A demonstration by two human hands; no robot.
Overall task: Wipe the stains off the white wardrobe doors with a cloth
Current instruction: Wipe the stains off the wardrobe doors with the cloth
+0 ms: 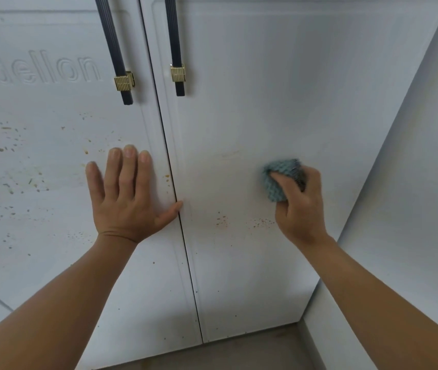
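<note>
Two white wardrobe doors fill the view. The left door [52, 161] carries many brown and greenish specks across its middle. The right door [252, 108] shows small orange-brown stains [222, 221] low down, with more just left of my right wrist. My left hand [127, 193] presses flat on the left door beside the gap, fingers straight, thumb at the door's edge. My right hand [300, 206] grips a bunched teal waffle-weave cloth [279, 180] and holds it against the right door, above the stains.
Two long dark handles with gold clamps hang at the top, one on the left door [120, 76], one on the right door [178, 73]. A white side wall [412, 182] closes in on the right. The grey-brown floor [239, 351] lies below the doors.
</note>
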